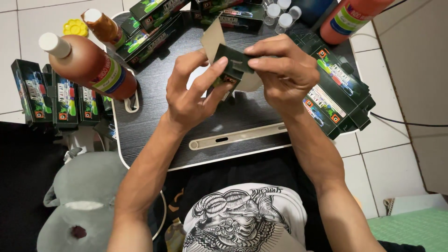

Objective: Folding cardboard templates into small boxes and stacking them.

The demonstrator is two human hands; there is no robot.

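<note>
1. the left hand (189,95) is pinching a small dark green carton (232,65) above the middle of the counter (154,126), thumb closed on its front.
2. the right hand (284,70) is closing its fingers on the carton's top flap; the tan inside is showing, and what is in it cannot be told.
3. a big bottle (88,65) of reddish-brown liquid is lying over the counter's left edge.
4. closed green boxes (338,93) are lying stacked at the right edge.
5. small clear vials (280,14) with white caps are sitting at the far edge.

2 hands (235,79) on a small dark carton (232,65) above the lap table (154,126)
</note>
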